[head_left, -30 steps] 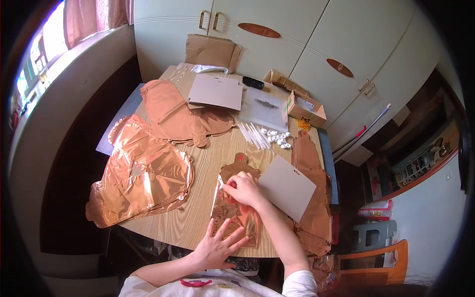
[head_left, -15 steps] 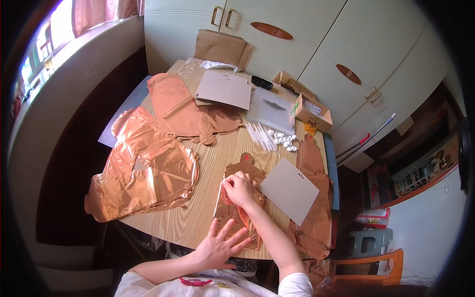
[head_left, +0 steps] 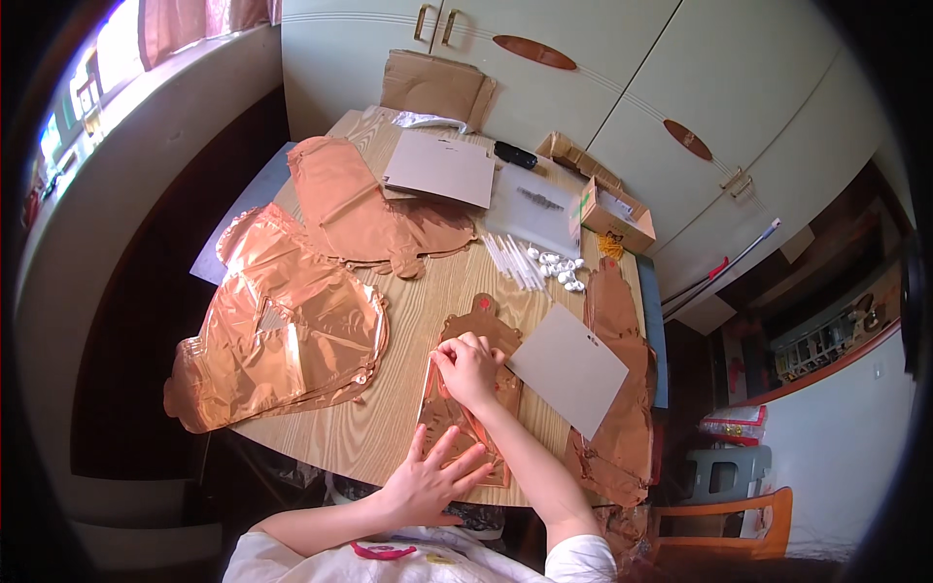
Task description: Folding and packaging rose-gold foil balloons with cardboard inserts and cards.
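A copper-coloured foil balloon (head_left: pixel 481 324), folded into a long narrow shape with a red spot on its top tab, lies on the table in front of me. My right hand (head_left: pixel 468 371) is closed over its upper part, thumb and fingers pinched at the left edge of the foil. Nearer to me, my left hand (head_left: pixel 437 479) is open, its fingers spread over the lower left part of the balloon. To the right lies a grey card (head_left: pixel 569 371), close by the folded foil.
Flat copper foil balloons (head_left: pixel 335 335) cover the table's left side; more foil (head_left: pixel 622 428) lies along the right edge. Farther back are white sticks (head_left: pixel 513 262), white cups (head_left: pixel 562 269), a stack of cards (head_left: pixel 439 170), a clear bag (head_left: pixel 530 209) and a small carton (head_left: pixel 627 228).
My right hand has shifted slightly to the left along the balloon, still pinched. The left hand stays spread in nearly the same place.
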A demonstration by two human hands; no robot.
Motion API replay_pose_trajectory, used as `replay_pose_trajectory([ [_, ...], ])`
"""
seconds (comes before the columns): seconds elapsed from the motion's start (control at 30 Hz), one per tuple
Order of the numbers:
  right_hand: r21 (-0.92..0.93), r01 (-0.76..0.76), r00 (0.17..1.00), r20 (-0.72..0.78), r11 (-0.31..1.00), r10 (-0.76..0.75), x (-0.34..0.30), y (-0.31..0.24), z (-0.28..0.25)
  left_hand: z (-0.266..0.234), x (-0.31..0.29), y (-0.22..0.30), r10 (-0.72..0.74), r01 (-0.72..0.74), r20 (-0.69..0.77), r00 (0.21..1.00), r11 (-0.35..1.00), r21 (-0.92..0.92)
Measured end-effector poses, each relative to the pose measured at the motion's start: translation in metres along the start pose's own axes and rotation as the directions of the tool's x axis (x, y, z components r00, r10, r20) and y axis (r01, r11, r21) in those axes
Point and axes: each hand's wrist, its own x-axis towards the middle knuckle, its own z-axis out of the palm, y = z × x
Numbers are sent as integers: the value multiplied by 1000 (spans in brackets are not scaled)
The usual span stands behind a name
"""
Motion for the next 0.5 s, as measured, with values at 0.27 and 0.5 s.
replay_pose_trajectory([
  [0.27,-40,-39,994,99,998,43,6,-2,-7,0,1,0,3,-3,12,1000,1000,-2],
  [0.5,-113,165,925,361,980,-114,-17,-11,-38,-2,-1,0,3,-3,29,1000,1000,11],
])
